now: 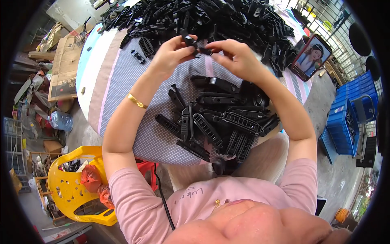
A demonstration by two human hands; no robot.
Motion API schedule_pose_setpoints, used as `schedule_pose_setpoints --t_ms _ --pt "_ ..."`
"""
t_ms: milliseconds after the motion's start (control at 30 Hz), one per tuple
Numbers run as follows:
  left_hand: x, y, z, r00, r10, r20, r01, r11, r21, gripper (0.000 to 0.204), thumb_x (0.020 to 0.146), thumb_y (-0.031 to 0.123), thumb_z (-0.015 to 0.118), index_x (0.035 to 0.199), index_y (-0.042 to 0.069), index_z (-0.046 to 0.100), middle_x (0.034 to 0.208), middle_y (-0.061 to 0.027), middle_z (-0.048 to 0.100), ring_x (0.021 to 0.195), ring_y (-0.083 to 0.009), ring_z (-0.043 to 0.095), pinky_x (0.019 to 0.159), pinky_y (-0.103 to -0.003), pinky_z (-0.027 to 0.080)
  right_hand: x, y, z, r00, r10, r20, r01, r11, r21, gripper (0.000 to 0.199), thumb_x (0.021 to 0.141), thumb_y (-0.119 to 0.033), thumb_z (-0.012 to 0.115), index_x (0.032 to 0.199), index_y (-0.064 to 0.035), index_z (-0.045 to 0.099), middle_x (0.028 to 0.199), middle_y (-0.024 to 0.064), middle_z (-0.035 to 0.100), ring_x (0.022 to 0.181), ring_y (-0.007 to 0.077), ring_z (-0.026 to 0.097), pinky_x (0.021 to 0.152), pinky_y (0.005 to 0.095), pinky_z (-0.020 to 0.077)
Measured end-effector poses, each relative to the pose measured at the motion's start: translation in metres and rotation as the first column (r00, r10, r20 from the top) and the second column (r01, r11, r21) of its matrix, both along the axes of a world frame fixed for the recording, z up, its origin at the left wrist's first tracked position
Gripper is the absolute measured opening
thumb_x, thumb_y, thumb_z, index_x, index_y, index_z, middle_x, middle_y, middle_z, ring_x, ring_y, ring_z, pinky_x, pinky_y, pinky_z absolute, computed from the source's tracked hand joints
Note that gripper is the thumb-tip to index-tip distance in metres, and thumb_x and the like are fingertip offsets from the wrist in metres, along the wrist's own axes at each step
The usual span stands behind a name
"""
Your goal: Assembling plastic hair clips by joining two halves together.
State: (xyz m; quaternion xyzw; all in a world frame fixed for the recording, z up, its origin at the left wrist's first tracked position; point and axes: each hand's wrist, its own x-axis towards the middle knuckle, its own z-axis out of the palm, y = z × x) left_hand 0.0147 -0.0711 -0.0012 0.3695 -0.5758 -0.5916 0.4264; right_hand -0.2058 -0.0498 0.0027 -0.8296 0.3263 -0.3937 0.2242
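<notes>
My left hand (171, 55) pinches a long black plastic part (189, 40) over the middle of the cloth-covered table. Close beside it, my right hand (237, 59) has its fingertips closed on a small black plastic piece (206, 51). The two black pieces meet or nearly touch between my hands; their join is too small to make out. Below my hands lies a loose stack of long black plastic parts (241, 123), several with ladder-like slots. A slotted black part (146, 47) and a small silver-and-black piece (138, 57) lie left of my left wrist.
A large heap of black parts (227, 20) covers the table's far side. A phone (312, 57) stands tilted at the right edge. Blue crates (343, 122) stand right on the floor. A yellow plastic chair (65, 199) with orange-red bags (91, 178) is at left; a black cable (162, 199) hangs near me.
</notes>
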Motion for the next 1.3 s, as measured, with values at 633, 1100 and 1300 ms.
schedule_pose_setpoints --t_ms 633,1100,1300 --pt "-0.015 0.012 0.007 0.987 -0.105 -0.124 0.126 0.976 0.176 0.028 0.092 0.011 0.049 0.114 -0.006 0.052 0.097 -0.0101 0.06 0.079 -0.0164 0.062 0.069 -0.026 0.053 -0.002 -0.007 -0.004 0.995 0.015 0.097 -0.012 0.999 -0.033 0.022 0.088 -0.004 0.052 0.107 -0.005 0.062 0.08 0.0044 0.061 0.066 0.0114 0.06 0.057 0.0212 0.0473" --pt "-0.019 0.022 0.011 0.911 -0.007 0.413 0.064 0.99 -0.125 0.035 0.078 0.01 0.068 0.11 -0.003 0.06 0.075 -0.005 0.063 0.059 -0.0069 0.055 0.052 -0.018 0.045 0.005 0.002 -0.005 0.986 -0.121 -0.116 0.066 0.915 -0.397 0.02 0.08 -0.006 0.061 0.1 -0.0053 0.063 0.081 0.0094 0.059 0.066 0.0243 0.061 0.058 0.0294 0.0486" --pt "-0.012 0.016 0.001 0.872 0.122 0.474 0.136 0.87 -0.474 0.035 0.075 0.004 0.068 0.108 -0.003 0.061 0.083 -0.007 0.066 0.067 -0.0093 0.059 0.062 -0.022 0.048 -0.003 -0.009 -0.004 0.991 -0.041 -0.126 -0.007 0.931 -0.364 0.049 0.07 -0.023 0.074 0.11 -0.0013 0.057 0.099 0.0162 0.061 0.094 0.0316 0.058 0.087 0.0374 0.0427"
